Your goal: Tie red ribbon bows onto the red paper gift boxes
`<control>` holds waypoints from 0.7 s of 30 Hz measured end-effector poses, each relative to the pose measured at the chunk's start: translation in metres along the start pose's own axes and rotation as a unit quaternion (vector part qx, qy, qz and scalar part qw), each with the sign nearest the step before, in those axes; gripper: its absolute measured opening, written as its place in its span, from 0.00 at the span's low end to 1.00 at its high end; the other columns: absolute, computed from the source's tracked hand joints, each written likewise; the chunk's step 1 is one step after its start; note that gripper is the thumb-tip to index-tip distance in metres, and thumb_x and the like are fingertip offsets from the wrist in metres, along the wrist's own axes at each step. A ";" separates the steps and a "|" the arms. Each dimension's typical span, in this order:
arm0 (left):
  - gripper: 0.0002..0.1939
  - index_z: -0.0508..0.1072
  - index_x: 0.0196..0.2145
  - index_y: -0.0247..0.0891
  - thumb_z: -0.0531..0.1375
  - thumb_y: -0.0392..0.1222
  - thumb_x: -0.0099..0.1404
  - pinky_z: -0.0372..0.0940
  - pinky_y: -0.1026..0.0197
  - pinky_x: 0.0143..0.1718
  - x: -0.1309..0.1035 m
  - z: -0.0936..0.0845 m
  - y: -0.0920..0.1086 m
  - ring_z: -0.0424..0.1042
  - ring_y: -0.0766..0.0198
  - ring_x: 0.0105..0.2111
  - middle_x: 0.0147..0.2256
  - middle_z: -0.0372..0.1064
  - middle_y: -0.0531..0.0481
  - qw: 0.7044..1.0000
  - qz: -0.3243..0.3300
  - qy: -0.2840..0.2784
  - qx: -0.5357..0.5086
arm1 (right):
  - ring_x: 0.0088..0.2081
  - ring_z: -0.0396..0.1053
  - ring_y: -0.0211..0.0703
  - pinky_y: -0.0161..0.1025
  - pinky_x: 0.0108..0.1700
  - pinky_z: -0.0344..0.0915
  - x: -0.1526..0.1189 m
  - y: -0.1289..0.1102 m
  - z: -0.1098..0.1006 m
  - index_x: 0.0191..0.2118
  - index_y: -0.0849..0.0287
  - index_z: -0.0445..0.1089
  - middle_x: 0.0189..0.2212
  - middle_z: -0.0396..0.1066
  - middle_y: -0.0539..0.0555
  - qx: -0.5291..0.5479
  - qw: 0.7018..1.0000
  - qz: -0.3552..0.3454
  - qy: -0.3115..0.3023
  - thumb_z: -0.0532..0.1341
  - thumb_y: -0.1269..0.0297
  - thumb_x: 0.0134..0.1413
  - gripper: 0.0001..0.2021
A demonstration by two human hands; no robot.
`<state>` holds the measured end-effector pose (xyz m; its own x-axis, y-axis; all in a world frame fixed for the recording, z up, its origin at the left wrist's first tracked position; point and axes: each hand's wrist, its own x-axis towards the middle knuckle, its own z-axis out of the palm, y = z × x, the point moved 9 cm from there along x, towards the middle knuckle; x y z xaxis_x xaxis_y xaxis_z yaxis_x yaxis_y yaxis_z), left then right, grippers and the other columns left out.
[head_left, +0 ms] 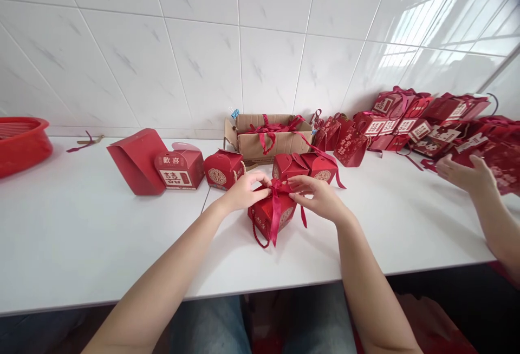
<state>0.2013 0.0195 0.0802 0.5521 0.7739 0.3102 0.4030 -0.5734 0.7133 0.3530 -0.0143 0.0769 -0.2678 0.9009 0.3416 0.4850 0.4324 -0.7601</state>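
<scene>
A small red gift box [286, 217] stands on the white table in front of me, with gold print and a twisted red cord handle hanging at its side. Across its top a dark red ribbon [276, 209] is looped into a bow, one tail falling down the front. My left hand [242, 192] pinches the bow from the left, thumb and fingertips together. From the right, my right hand [319, 198] has its thumb and fingers closed on the other side of the bow. Its exact fingertip contact is partly hidden.
Behind are red boxes [222, 170] and a cardboard box [268, 145] of ribbons. A larger red box [140, 162] and a red basket [24, 148] are leftward. Many red boxes [390, 126] line the right wall, near another person's open hand [467, 174].
</scene>
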 end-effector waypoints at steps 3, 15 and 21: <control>0.05 0.71 0.31 0.39 0.56 0.41 0.58 0.65 0.57 0.44 0.001 0.000 -0.001 0.69 0.60 0.39 0.36 0.70 0.50 1.000 -0.009 -0.007 -0.012 | 0.39 0.73 0.44 0.43 0.43 0.70 0.001 -0.002 -0.002 0.43 0.56 0.73 0.42 0.75 0.54 -0.017 1.000 0.011 -0.003 0.62 0.62 0.52 0.12; 0.05 0.69 0.33 0.40 0.54 0.38 0.59 0.64 0.59 0.43 -0.003 0.018 0.014 0.69 0.61 0.39 0.37 0.69 0.51 0.992 -0.018 -0.109 -0.054 | 0.33 0.71 0.41 0.38 0.34 0.68 0.003 -0.028 -0.019 0.38 0.58 0.71 0.33 0.74 0.54 -0.012 0.998 -0.059 0.016 0.59 0.59 0.57 0.09; 0.05 0.70 0.34 0.41 0.54 0.38 0.62 0.63 0.59 0.47 -0.009 0.018 0.015 0.69 0.61 0.42 0.38 0.70 0.51 0.994 -0.005 -0.073 -0.085 | 0.39 0.71 0.42 0.40 0.40 0.69 0.005 -0.027 0.010 0.47 0.55 0.69 0.44 0.73 0.55 0.024 0.987 -0.137 -0.085 0.58 0.64 0.58 0.12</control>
<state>0.2159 -0.0006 0.0766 0.6535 0.7251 0.2171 0.2865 -0.5025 0.8157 0.3303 -0.0218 0.0937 -0.5203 0.7299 0.4434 0.3365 0.6524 -0.6791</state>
